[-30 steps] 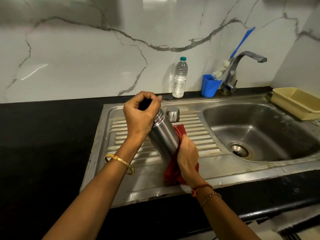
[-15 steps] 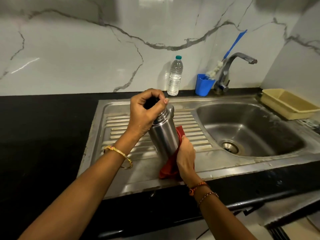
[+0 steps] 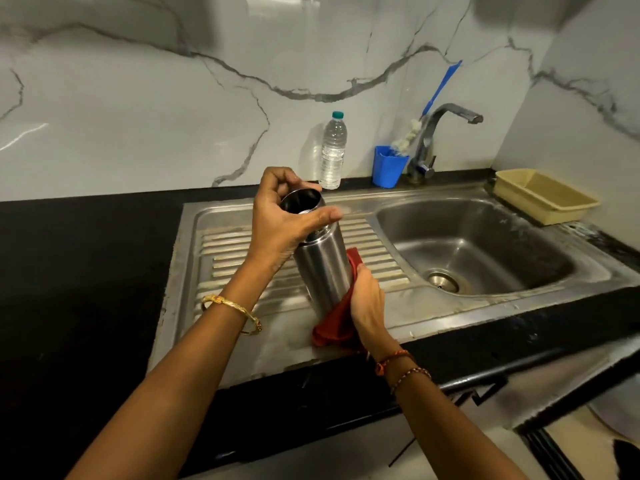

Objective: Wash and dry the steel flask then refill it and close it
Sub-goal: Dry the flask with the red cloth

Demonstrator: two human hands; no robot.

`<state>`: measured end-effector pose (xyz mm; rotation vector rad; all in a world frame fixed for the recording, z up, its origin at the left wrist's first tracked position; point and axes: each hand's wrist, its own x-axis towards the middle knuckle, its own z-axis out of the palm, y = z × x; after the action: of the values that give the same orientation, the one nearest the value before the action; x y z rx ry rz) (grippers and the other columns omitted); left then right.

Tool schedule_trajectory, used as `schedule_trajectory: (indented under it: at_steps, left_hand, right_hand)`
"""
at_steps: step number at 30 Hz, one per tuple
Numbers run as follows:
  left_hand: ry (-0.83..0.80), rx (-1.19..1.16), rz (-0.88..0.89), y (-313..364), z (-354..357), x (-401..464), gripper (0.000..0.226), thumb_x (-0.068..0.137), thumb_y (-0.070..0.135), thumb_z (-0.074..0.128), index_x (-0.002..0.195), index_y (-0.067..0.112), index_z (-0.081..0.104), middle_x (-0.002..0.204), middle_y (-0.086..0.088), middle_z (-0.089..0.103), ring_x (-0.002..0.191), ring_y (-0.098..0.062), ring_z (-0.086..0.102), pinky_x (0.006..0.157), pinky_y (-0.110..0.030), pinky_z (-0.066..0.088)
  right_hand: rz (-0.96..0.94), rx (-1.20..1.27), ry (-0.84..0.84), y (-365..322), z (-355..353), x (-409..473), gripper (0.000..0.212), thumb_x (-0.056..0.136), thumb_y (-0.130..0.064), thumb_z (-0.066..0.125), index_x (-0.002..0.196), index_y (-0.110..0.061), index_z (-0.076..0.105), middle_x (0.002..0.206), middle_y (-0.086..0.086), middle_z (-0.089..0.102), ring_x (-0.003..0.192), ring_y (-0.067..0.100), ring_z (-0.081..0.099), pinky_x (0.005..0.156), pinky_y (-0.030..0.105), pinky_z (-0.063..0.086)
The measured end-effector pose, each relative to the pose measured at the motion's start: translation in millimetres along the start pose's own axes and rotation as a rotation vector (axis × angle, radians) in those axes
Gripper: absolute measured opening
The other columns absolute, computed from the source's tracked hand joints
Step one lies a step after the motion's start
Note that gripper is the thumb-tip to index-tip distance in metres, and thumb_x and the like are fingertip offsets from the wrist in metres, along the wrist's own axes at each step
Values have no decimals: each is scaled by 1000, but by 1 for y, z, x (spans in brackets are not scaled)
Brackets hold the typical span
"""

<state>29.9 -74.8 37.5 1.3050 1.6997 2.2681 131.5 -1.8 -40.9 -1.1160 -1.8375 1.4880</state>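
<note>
The steel flask (image 3: pixel 322 271) is held tilted over the ribbed drainboard (image 3: pixel 225 244), its open mouth dark inside and facing me. My left hand (image 3: pixel 277 220) grips the flask's neck, fingers behind and thumb across the front. My right hand (image 3: pixel 367 303) holds a red cloth (image 3: pixel 334 323) pressed against the flask's lower right side; the cloth hangs down to the drainboard. The flask's cap does not show in this view.
A clear plastic water bottle (image 3: pixel 333 150) stands at the back by the wall. Beside it is a blue cup (image 3: pixel 389 166) holding a brush, then the tap (image 3: pixel 446 116). The sink basin (image 3: pixel 485 237) lies to the right, a yellow tray (image 3: pixel 543 195) beyond it.
My left hand has shifted its grip on the neck, thumb now across the front, exposing the flask's mouth. My right hand stays with the cloth on the lower side.
</note>
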Motion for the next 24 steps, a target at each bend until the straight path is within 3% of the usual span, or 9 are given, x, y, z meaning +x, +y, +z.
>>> schedule_trajectory:
  at_steps: [3,5,7,9,12,14,17,21,24]
  left_hand:
    - [99,3,-16,2,3,-7,58,47,36,81,90,20,46,91,0,64,91,-9,65,87,-27,52]
    - [133,-14,3,1,2,-13,58,46,33,82,93,22,48,97,2,62,93,-5,63,84,-22,51]
    - [125,15,37,3,0,-17,66,41,32,87,94,23,49,97,6,58,91,2,61,78,-15,49]
    - [119,15,35,6,-1,-18,65,39,39,85,92,23,51,92,8,57,85,4,60,76,-14,49]
    - [125,42,-17,9,-10,-18,58,44,34,86,92,22,56,91,8,60,90,-2,60,82,-20,50]
    - [119,43,-61,10,-14,-22,49,55,20,83,97,18,58,97,8,62,94,-1,61,81,-19,50]
    - [159,52,-102,9,-7,-26,38,72,4,74,104,16,57,100,9,61,91,4,60,79,-16,50]
    - [286,61,-106,10,12,-22,22,65,17,67,82,23,54,82,9,58,75,2,57,73,-16,47]
    - [295,-15,-94,11,19,-19,32,66,13,80,80,20,52,76,7,57,71,-1,57,72,-17,48]
  right_hand:
    - [2,57,47,-22,4,-2,38,96,-39,26,89,-16,56,103,9,59,96,21,54,94,40,41]
    - [-111,119,22,-48,5,-7,38,98,-41,26,81,-22,55,89,0,58,80,10,52,84,30,39]
    - [-263,152,-16,-69,4,-13,43,98,-43,24,96,-20,60,85,-11,54,81,1,50,88,26,36]
    - [-313,147,-83,-72,5,-12,50,98,-47,23,123,-16,54,101,-15,55,97,0,49,100,22,30]
    - [-107,203,-186,-46,4,-4,51,90,-63,25,108,-29,58,118,4,60,109,20,57,102,42,41]
    - [35,172,-184,-22,-2,-1,43,92,-59,27,100,-28,57,110,8,61,98,21,60,94,41,47]
    - [152,131,-215,-10,-9,3,44,93,-54,34,108,-20,58,108,8,62,92,19,59,85,34,48]
    - [-109,191,-345,-51,-16,3,28,92,-47,46,96,-28,66,106,1,67,99,20,63,93,40,49]
    - [-378,195,-291,-77,-14,-2,24,92,-44,46,81,-39,67,98,-5,62,104,18,59,96,41,46]
